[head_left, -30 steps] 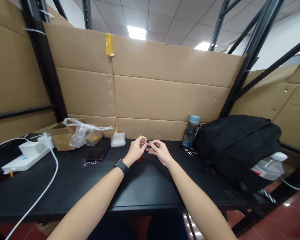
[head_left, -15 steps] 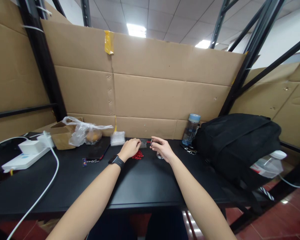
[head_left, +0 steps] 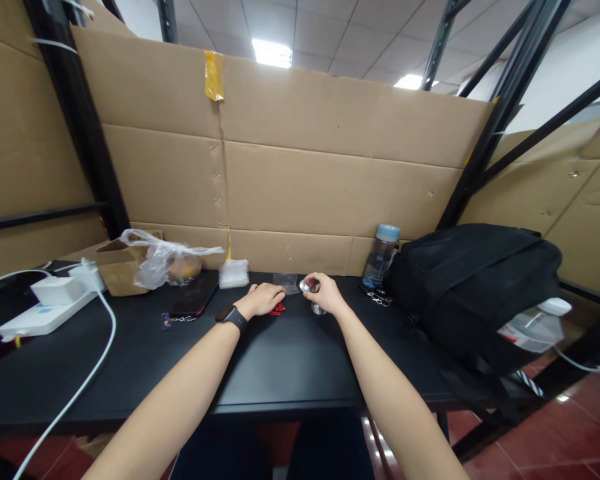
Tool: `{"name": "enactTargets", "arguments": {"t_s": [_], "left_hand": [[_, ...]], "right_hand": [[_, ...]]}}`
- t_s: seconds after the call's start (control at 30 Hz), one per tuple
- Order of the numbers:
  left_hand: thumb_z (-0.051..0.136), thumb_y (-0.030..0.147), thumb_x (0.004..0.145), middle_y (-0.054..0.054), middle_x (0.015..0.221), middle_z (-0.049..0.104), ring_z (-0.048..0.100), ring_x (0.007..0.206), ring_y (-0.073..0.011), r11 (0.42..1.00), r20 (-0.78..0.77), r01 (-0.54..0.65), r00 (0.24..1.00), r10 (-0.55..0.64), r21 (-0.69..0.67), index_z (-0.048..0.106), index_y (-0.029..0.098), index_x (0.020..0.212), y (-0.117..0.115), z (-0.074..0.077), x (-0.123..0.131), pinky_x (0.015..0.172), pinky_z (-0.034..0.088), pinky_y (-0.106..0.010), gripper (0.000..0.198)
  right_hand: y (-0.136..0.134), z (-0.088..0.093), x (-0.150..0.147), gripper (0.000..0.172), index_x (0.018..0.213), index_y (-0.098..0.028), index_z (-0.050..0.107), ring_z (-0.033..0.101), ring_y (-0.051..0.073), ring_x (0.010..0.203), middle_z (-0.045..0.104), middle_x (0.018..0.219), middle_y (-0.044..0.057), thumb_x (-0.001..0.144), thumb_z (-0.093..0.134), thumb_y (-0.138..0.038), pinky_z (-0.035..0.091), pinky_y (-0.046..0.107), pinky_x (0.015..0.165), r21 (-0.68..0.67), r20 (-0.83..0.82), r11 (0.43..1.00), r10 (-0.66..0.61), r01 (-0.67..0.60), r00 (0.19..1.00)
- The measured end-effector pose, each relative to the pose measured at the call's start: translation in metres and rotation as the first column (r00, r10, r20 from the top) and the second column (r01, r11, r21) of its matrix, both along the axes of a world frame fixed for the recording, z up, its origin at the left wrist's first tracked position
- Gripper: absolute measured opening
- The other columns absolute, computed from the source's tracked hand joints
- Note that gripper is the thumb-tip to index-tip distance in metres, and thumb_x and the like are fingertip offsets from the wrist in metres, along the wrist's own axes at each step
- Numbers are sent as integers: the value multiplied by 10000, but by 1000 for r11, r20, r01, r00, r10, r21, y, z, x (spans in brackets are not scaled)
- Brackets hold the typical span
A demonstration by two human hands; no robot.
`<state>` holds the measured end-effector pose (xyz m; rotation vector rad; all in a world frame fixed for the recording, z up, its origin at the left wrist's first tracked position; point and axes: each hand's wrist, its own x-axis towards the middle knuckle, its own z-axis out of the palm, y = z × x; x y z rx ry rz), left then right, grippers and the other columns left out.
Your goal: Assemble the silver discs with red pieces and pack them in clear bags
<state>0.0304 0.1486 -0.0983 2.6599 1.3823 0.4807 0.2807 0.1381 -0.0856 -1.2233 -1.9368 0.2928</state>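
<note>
My right hand (head_left: pixel 325 293) is closed, with fingers and thumb around a small, round, shiny silver disc (head_left: pixel 306 286); a bit of red shows beside it. Directly below that hand, another round silver piece (head_left: pixel 318 309) lies on the black table (head_left: pixel 290 367). My left hand (head_left: pixel 264 300), with a dark watch on its wrist, lies palm down, fingers stretched to the right. Its fingers partly cover a small heap of red cords (head_left: pixel 277 309). A clear plastic sleeve (head_left: pixel 286 281) lies just beyond, between the two hands.
At the back left are a stack of clear bags (head_left: pixel 234 274), a dark phone-like slab (head_left: pixel 194 301), a plastic bag (head_left: pixel 173 263), a cardboard box (head_left: pixel 123 270) and a white power strip (head_left: pixel 50 312). On the right stand a water bottle (head_left: pixel 380 257) and a black backpack (head_left: pixel 470 293).
My left hand has flattened over the red cords, covering more of them. In my right hand, the silver disc has turned so its shiny face shows. The view has shifted slightly.
</note>
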Motion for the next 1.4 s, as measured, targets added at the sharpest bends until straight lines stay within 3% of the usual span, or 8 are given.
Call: {"name": "enactTargets", "arguments": {"t_s": [0.13, 0.4, 0.67, 0.9, 1.17, 1.27, 1.4], "left_hand": [[317, 359, 1011, -41, 1237, 683, 554, 1209, -291, 999, -21, -12, 1000, 11, -36, 660, 345, 1194, -4, 2, 7, 1003, 392, -503, 388], [324, 451, 1013, -7, 1479, 518, 381, 1369, -316, 998, -83, -53, 995, 50, -26, 654, 413, 1236, -5, -1, 10, 1077, 302, -555, 400], [294, 459, 1030, 4, 1532, 456, 317, 1423, -329, 992, -89, -95, 992, 88, -83, 619, 438, 1270, -6, 0, 11, 1101, 263, -557, 404], [300, 484, 1026, -3, 1524, 465, 312, 1422, -335, 988, -105, -112, 989, 101, -107, 624, 436, 1266, -4, 0, 11, 1098, 260, -559, 407], [297, 486, 1023, 22, 1519, 469, 301, 1418, -334, 990, -102, -78, 993, 66, -121, 612, 486, 1286, -3, 2, 10, 1100, 242, -567, 410], [298, 477, 1020, 41, 1522, 465, 305, 1409, -328, 988, -98, -48, 995, 33, -149, 618, 490, 1271, -6, 7, 9, 1098, 242, -569, 407], [318, 464, 1012, 55, 1536, 446, 293, 1413, -331, 984, -106, -16, 994, -2, -176, 633, 476, 1250, -10, 15, 7, 1101, 237, -576, 394]], "right_hand": [[4, -3, -3, 368, 1007, -207, 698, 630, 151, 751, 702, 923, 2, 653, 769, -135, 481, 245, 751, -54, 65, 999, 11, -8, 998], [28, 6, -15, 433, 1008, -185, 719, 663, 146, 758, 722, 835, 0, 602, 870, -192, 469, 209, 691, -256, 164, 965, -14, 56, 986], [44, 11, -29, 453, 904, -189, 741, 652, 158, 701, 709, 752, -13, 493, 931, -187, 444, 215, 625, -296, 247, 951, -14, 89, 969], [47, 2, -39, 401, 881, -166, 718, 646, 159, 743, 713, 817, 25, 544, 929, -219, 440, 216, 654, -216, 252, 964, -97, 154, 963], [40, 4, -36, 227, 791, -187, 711, 667, 124, 719, 718, 757, -10, 640, 865, -117, 436, 182, 647, -244, 276, 965, -31, 101, 961], [35, 11, -40, 263, 772, -209, 691, 688, 175, 769, 727, 807, 17, 619, 906, -216, 440, 225, 659, -209, 331, 948, -161, 239, 930], [28, 23, -50, 359, 788, -238, 677, 707, 230, 830, 735, 868, 45, 604, 928, -417, 443, 272, 690, -133, 472, 888, -335, 441, 815]]}}
